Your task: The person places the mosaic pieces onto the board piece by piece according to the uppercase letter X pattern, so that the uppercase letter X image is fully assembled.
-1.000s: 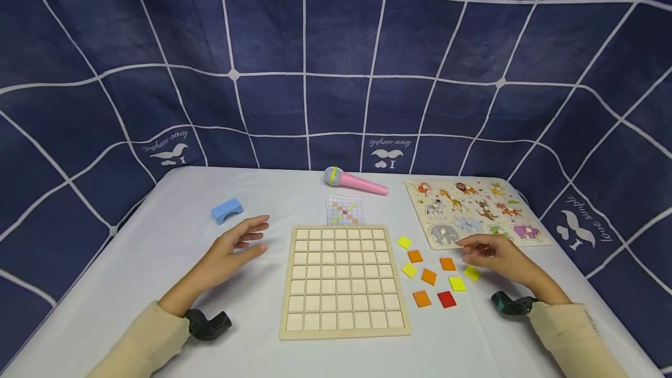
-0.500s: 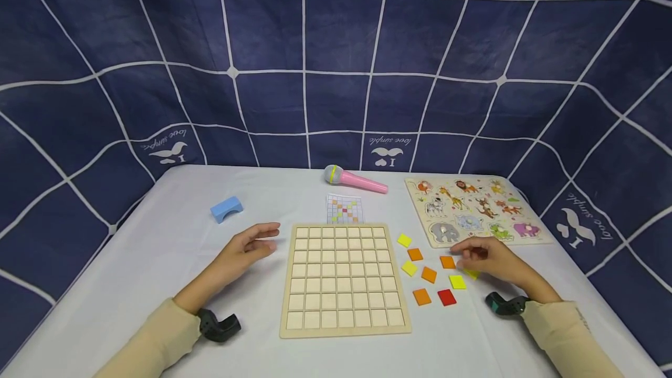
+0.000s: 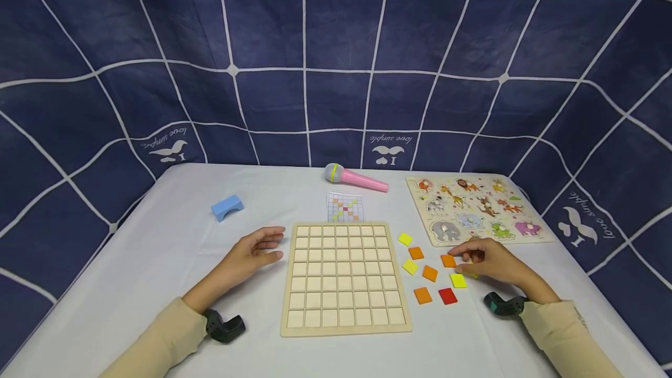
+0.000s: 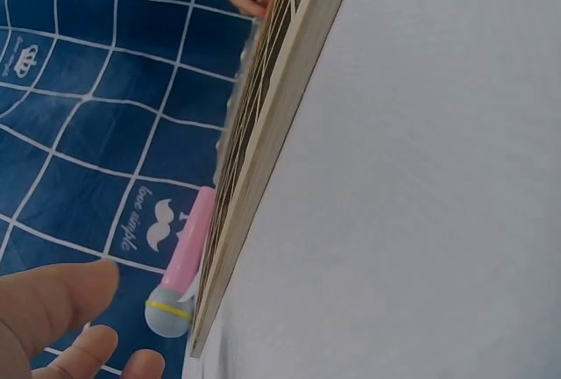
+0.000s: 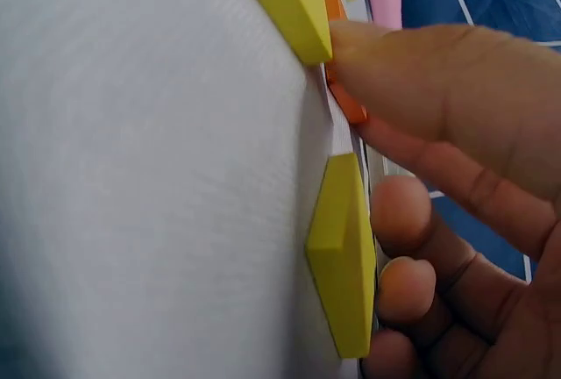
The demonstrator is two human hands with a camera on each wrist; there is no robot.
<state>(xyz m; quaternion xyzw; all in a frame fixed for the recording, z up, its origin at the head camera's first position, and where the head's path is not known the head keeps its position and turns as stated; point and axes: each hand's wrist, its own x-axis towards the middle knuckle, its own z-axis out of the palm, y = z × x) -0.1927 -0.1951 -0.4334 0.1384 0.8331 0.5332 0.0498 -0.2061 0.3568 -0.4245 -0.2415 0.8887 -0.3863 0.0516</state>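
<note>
Right hand: the right hand point(image 3: 490, 262) lies low on the table among the loose tiles, fingers bent, its fingertips point(image 5: 386, 72) touching an orange tile point(image 3: 448, 261); whether it has truly pinched the tile is hard to say.
Yellow tiles: one yellow tile point(image 5: 344, 252) lies flat under the curled fingers, another point(image 5: 287, 3) just ahead of them; thick, smooth, square-cut.
Left hand: the left hand point(image 3: 255, 249) is relaxed and holds nothing, resting just beside the board's left edge as if steadying it.
Grid board: the grid board point(image 3: 343, 276) is pale wood, flat, every square recess unfilled.
Other tiles: orange, yellow and one red, scattered between the board and the right hand.
</note>
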